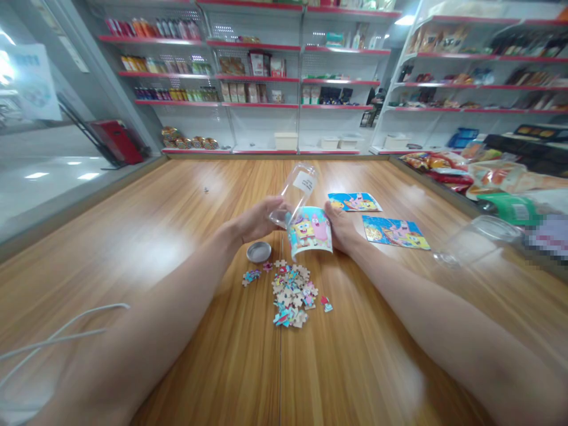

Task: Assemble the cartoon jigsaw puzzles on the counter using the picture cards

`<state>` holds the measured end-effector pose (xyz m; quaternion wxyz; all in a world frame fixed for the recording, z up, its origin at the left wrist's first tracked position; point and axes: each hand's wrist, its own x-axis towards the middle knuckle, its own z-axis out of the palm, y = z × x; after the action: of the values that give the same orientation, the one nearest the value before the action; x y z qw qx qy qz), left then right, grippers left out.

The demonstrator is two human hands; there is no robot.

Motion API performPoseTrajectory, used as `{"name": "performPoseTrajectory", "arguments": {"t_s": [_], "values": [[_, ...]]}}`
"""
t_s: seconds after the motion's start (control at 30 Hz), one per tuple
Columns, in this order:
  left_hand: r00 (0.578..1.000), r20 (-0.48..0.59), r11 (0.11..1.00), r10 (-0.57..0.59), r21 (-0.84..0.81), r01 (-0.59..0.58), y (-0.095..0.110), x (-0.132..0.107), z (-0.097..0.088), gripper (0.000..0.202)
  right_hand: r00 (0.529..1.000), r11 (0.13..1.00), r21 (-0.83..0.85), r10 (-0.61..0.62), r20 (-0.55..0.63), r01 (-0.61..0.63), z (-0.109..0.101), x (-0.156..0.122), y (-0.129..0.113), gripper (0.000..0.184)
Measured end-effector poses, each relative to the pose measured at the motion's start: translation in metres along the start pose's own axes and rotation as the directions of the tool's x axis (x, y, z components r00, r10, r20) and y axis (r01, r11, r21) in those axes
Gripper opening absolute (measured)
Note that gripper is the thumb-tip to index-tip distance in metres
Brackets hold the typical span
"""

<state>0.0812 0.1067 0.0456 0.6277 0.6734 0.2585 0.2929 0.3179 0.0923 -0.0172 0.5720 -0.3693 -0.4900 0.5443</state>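
Note:
My left hand (261, 220) is closed around the lower end of a clear plastic jar (290, 192), which tilts up to the right and bears a white label. In my right hand (341, 229) is a printed cartoon wrapper (310, 229), curved like a sleeve and touching or overlapping the jar's lower part. Below them lies a pile of jigsaw puzzle pieces (290, 293), some printed side up and some plain wood side up. A round silver lid (258, 252) rests on the table near my left hand.
Two cartoon picture cards (355, 202) lie right of my hands, the nearer one (396, 232) slightly angled. Another clear jar (481, 239) lies on its side farther right. Bagged goods (444, 168) line the right edge. White cables (66, 337) cross the left front. Shelves stand behind.

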Motion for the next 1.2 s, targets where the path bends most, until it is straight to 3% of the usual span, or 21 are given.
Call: {"name": "performPoseTrajectory", "arguments": {"t_s": [0.1,0.2,0.37,0.57,0.7,0.87,0.97,1.03,1.1,1.2], "values": [[0.998,-0.056,0.990,-0.031,0.135,0.038,0.006,-0.004,-0.008,0.042,0.983,0.984,-0.150,-0.115,-0.140,0.094,-0.005,0.005,0.008,0.051],[0.994,-0.099,0.962,-0.040,0.267,0.065,0.005,-0.004,-0.009,0.035,0.962,0.943,-0.305,-0.196,-0.190,0.132,-0.007,0.006,0.010,0.047],[0.971,-0.240,0.897,0.014,0.431,0.094,-0.012,0.003,-0.009,0.036,0.950,0.782,-0.604,-0.283,-0.130,0.151,-0.006,0.003,0.008,0.058],[0.923,-0.365,0.838,0.120,0.536,0.104,-0.030,0.010,-0.020,0.041,0.938,0.543,-0.833,-0.332,-0.100,0.104,-0.008,-0.001,0.010,0.034],[0.915,-0.375,0.828,0.149,0.553,0.092,-0.037,0.012,-0.014,0.054,0.947,0.459,-0.881,-0.317,-0.046,0.111,-0.008,-0.005,0.011,0.030],[0.935,-0.319,0.746,0.154,0.658,0.101,-0.041,0.013,0.005,0.051,0.950,0.444,-0.867,-0.299,0.093,0.225,0.001,-0.013,-0.001,0.040],[0.942,-0.294,0.658,0.164,0.743,0.117,-0.042,0.013,0.015,0.043,0.911,0.553,-0.734,-0.341,0.232,0.394,0.012,-0.019,-0.009,0.058],[0.951,-0.268,0.600,0.156,0.790,0.125,-0.042,0.014,0.018,0.040,0.889,0.645,-0.614,-0.373,0.266,0.455,0.018,-0.021,-0.011,0.056],[0.964,-0.228,0.544,0.138,0.831,0.119,-0.042,0.014,0.018,0.041,0.898,0.685,-0.584,-0.381,0.222,0.435,0.020,-0.020,-0.010,0.048],[0.979,-0.171,0.476,0.111,0.874,0.098,-0.043,0.014,0.016,0.046,0.918,0.663,-0.676,-0.392,0.054,0.323,0.012,-0.012,-0.006,0.040]]}}
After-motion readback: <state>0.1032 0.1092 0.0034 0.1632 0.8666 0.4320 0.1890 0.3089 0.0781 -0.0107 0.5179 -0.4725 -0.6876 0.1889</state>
